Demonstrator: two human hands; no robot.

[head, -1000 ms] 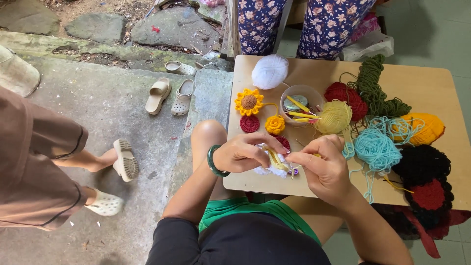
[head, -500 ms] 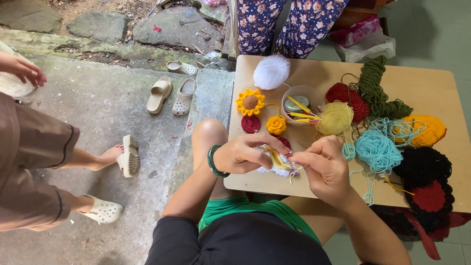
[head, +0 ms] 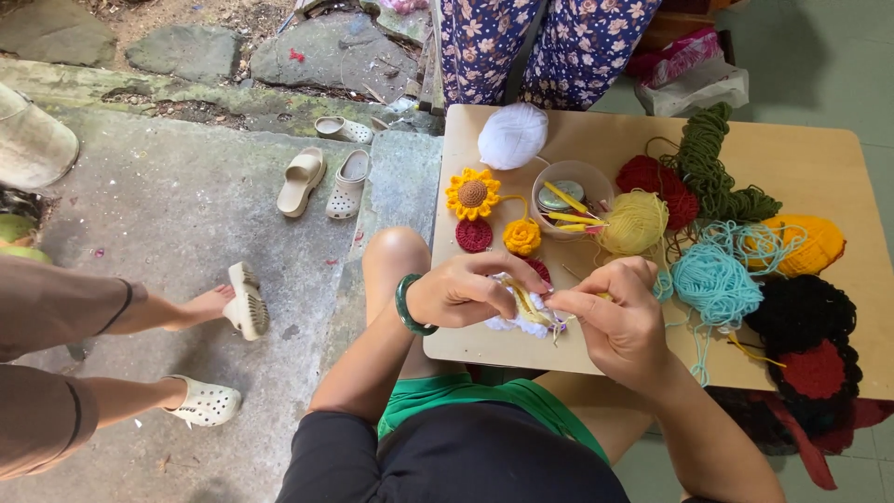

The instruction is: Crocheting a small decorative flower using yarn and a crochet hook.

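Note:
My left hand (head: 464, 291), with a green bangle on its wrist, grips a small white and yellow crochet piece (head: 523, 315) over the near edge of the wooden table (head: 819, 158). My right hand (head: 610, 312) pinches the same piece from the right, fingers closed on a thin hook or the yarn; I cannot tell which. A crocheted sunflower (head: 472, 193), a dark red disc (head: 474, 235) and a small orange flower (head: 521, 236) lie just beyond my hands.
On the table lie a white yarn ball (head: 512, 135), a clear bowl of tools (head: 570, 196), and yellow (head: 635, 222), light blue (head: 715, 281), red, green, orange and black yarn. A person in floral trousers (head: 549, 47) stands behind it. At left are another person's legs (head: 140, 317) and sandals (head: 324, 180).
My hands stay together on the crochet piece with small finger shifts. The person at left has drawn a foot back, and their raised hand has left the view.

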